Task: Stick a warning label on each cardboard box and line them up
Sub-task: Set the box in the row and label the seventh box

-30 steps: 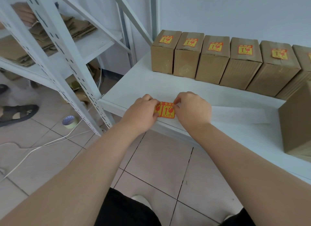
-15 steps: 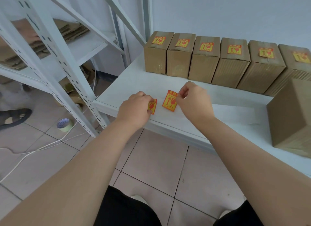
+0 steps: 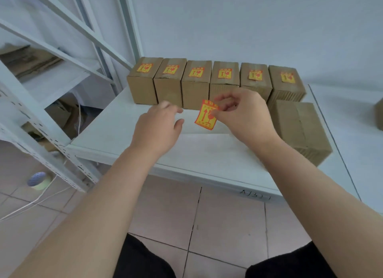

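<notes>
The right hand [image 3: 244, 114] pinches a peeled warning label [image 3: 206, 117]; the left hand [image 3: 159, 126] hovers open, empty. The dangling sticker (adhesive exposed) could curl onto itself or land crooked on the unlabelled box [image 3: 298, 130].

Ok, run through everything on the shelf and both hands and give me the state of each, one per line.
Row of six boxes: upright, side by side against the wall, each labelled on top.
Unlabelled box: in front of the row's right end, no label on top.
Warning label: off the shelf surface, pinched at its top right edge.
Right hand: grip shut on the label.
Left hand: open, empty.
</notes>
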